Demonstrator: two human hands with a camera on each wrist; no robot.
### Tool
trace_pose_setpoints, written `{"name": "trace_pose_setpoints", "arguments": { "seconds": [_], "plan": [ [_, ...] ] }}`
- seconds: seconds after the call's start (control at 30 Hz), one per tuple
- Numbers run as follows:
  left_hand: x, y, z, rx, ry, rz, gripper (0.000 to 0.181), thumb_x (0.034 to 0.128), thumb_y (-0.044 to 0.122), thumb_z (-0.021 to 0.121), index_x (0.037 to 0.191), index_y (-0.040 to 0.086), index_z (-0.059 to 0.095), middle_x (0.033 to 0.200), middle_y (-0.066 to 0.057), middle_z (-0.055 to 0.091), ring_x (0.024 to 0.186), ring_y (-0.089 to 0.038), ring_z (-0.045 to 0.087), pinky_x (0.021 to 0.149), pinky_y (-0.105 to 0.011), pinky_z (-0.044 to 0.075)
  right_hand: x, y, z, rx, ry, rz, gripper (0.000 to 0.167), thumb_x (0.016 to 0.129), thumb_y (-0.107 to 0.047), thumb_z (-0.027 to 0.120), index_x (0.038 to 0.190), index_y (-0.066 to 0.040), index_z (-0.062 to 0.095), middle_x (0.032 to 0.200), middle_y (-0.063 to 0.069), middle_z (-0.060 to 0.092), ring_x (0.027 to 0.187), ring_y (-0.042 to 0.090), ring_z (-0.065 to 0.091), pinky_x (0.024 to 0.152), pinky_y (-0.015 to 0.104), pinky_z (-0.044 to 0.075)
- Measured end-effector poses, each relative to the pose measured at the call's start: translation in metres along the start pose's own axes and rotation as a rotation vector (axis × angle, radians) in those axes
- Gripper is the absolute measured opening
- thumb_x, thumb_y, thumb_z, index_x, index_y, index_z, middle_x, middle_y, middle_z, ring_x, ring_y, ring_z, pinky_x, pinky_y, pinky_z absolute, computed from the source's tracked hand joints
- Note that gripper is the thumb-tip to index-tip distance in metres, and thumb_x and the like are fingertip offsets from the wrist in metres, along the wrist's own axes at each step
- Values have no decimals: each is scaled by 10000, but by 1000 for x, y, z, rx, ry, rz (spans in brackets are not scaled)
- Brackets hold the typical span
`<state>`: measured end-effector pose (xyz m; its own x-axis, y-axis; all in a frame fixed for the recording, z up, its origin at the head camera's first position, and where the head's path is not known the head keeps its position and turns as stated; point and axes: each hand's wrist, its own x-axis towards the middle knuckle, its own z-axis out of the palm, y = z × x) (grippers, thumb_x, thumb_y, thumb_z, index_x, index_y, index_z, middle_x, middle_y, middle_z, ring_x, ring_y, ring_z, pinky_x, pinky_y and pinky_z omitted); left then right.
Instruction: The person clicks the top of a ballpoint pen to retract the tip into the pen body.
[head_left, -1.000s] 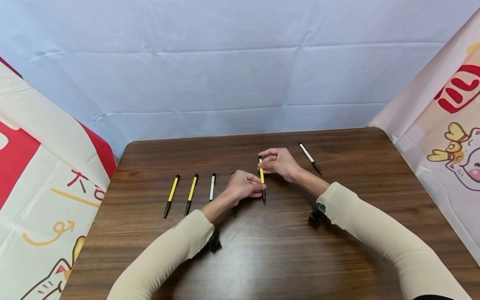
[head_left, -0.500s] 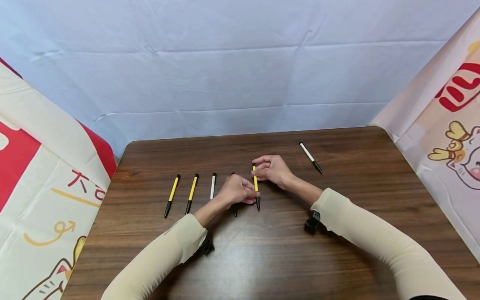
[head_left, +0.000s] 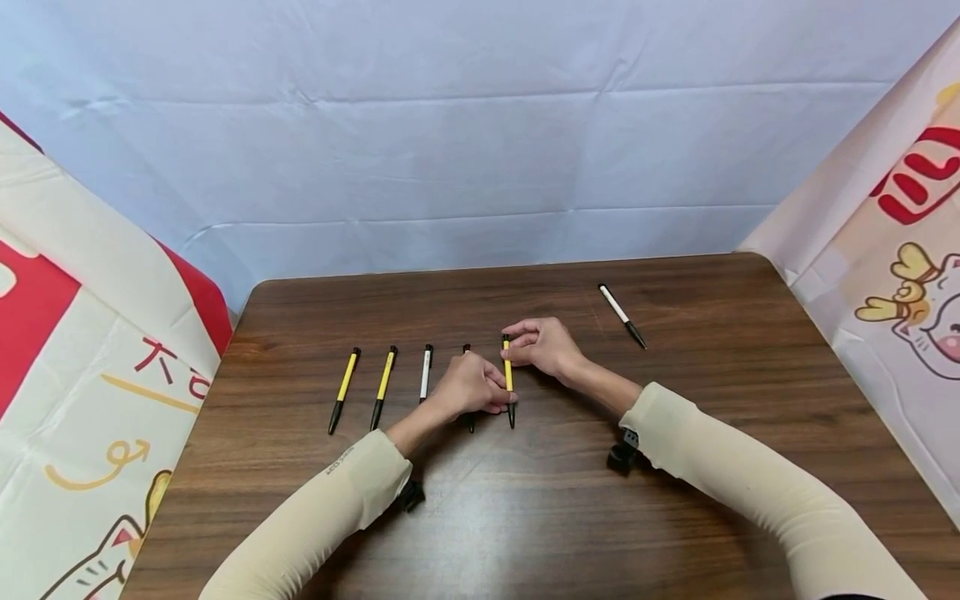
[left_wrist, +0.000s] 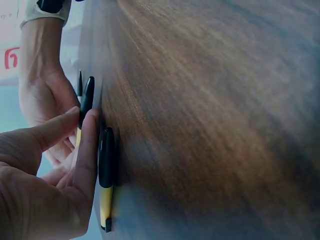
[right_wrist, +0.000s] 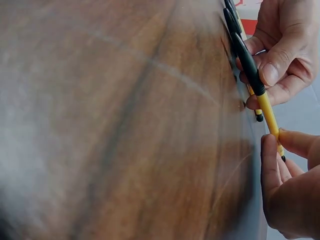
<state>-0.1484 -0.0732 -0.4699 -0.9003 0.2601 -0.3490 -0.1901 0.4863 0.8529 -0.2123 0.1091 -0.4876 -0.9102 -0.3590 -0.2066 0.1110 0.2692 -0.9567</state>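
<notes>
A yellow pen with a black tip section [head_left: 508,375] is held in both hands, its tip toward me. My left hand [head_left: 471,383] pinches it near the black section between thumb and fingers. My right hand [head_left: 545,346] pinches the far end; the right wrist view shows thumb and finger on the yellow barrel [right_wrist: 268,114]. Just left of it lies another pen [head_left: 471,427], mostly hidden under my left hand; the left wrist view shows its yellow barrel and black grip [left_wrist: 106,165]. Whether the held pen touches the table cannot be told.
Further left lie two yellow pens, the outer one [head_left: 344,390] and the inner one [head_left: 384,386], and a white pen [head_left: 426,371] partly hidden by my left forearm. Another white pen [head_left: 621,315] lies slanted at the back right of the brown wooden table [head_left: 675,417].
Both hands have brought the yellow pen left and toward me, alongside the row, and it now points more nearly straight at me. The other pens stay put.
</notes>
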Motion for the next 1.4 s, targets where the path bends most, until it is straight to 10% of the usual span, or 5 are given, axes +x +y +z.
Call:
{"name": "trace_pose_setpoints", "arguments": {
  "seconds": [0.27,0.8,1.4],
  "plan": [
    [1,4,1,221,25,40,147,859,160,912,780,109,800,626,9,740,575,-116,730,513,-226,566,-1,3,0,-50,33,-4,420,897,-2,831,1301,13,718,945,120,796,785,155,770,741,275,647],
    [-1,4,2,330,57,95,190,829,182,935,713,145,789,548,92,680,495,-56,636,475,-190,465,-1,4,4,-422,79,-141,347,876,-156,891,1194,-56,795,868,-7,786,736,62,736,751,258,591],
    [-1,4,0,395,67,129,196,835,230,935,723,152,794,553,109,674,491,-43,607,505,-198,476,3,2,2,-483,64,-156,372,854,-165,908,1182,-32,794,841,-14,776,710,64,696,716,249,554]
  ]
}}
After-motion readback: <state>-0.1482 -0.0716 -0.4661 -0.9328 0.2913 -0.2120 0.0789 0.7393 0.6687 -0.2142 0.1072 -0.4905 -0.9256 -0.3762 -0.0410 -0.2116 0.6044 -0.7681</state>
